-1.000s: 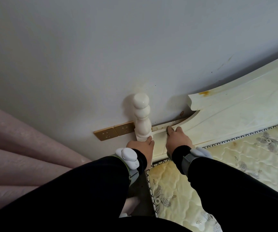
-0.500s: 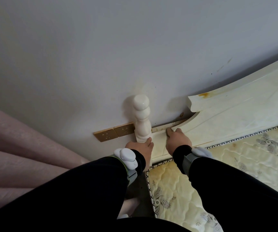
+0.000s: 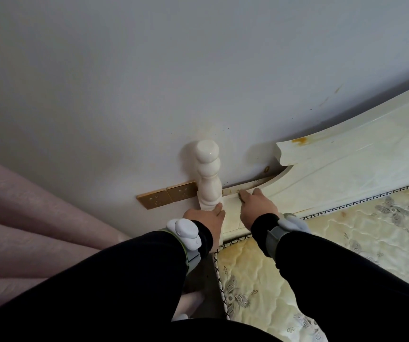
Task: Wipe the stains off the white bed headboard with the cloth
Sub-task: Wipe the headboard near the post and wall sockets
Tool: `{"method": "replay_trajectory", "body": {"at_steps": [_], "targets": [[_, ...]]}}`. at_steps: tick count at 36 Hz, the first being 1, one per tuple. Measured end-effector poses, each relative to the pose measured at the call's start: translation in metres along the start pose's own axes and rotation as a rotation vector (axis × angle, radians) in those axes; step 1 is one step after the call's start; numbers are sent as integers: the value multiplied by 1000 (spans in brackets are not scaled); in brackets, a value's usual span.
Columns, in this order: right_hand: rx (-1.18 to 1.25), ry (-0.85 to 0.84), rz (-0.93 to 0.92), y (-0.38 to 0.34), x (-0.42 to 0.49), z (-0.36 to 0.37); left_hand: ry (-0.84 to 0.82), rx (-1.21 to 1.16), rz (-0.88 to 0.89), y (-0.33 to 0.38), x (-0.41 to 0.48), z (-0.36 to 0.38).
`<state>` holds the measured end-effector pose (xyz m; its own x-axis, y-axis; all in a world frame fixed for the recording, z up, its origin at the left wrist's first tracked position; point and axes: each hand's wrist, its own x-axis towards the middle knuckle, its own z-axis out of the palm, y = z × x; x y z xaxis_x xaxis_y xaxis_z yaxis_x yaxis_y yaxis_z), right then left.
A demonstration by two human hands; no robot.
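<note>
Our left grip (image 3: 204, 219) clasps the corner post (image 3: 208, 178) at its base; our right grip (image 3: 257, 209) presses the headboard (image 3: 346, 174) ledge (clenched or released, we cannot tell).

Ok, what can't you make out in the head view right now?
Head view:
- Cloth: mostly hidden under the right hand; only a dark sliver shows.
- Fingers of the left hand: hidden behind the post, so the grip is unclear.
- Headboard: its right part is cut off by the frame edge.

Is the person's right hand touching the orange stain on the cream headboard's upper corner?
No, the right hand presses the lower curved edge of the glossy cream headboard, well apart from the orange stain.
</note>
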<state>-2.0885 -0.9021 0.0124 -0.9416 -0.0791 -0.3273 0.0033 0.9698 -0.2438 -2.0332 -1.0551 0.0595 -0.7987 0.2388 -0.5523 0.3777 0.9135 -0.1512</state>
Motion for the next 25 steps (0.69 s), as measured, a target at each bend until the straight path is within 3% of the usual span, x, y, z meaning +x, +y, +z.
{"method": "replay_trajectory", "body": {"at_steps": [6, 16, 25], "targets": [[-13, -38, -127, -18, -9, 11, 41, -42, -4, -1, -2, 1], [-58, 23, 63, 13, 1, -12, 19, -72, 6, -2, -7, 3], [-141, -92, -160, -30, -16, 6, 54, -72, -31, -1, -4, 3]]}}
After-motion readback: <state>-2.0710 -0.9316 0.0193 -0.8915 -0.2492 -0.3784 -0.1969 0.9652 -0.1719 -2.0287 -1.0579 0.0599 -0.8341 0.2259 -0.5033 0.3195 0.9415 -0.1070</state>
